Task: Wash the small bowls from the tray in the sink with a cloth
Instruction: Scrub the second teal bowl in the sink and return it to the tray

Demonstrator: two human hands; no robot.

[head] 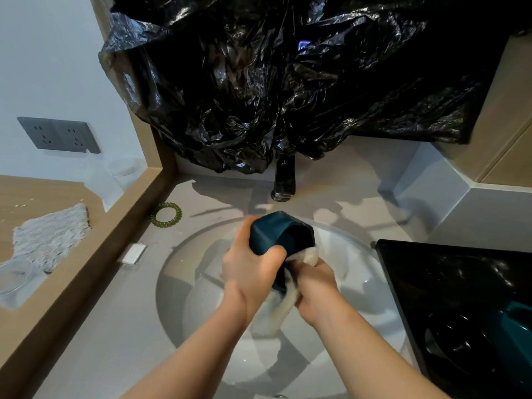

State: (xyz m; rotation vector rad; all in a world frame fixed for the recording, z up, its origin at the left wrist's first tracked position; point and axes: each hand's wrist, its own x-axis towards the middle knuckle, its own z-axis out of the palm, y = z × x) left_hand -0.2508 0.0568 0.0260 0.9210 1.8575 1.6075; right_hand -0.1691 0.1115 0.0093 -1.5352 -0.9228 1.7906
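Observation:
Over the white round sink (357, 272), my left hand (253, 269) grips a small dark teal bowl (273, 231), tilted with its opening facing right. My right hand (316, 289) clutches a pale wet cloth (308, 256) and presses it against the bowl's rim and inside. More of the cloth hangs down between my wrists. A black tray (431, 272) lies on the counter to the right of the sink. On it sit a dark bowl (460, 347) and another teal bowl (518, 315), partly cut off by the frame edge.
A dark faucet (285, 180) stands behind the sink under crumpled black plastic sheeting (288, 82). A green coiled hair tie (167, 215) and a small white block (134, 253) lie on the grey counter at left. Beyond the wooden ledge lie a fluffy mat (49, 237) and a wall socket (60, 135).

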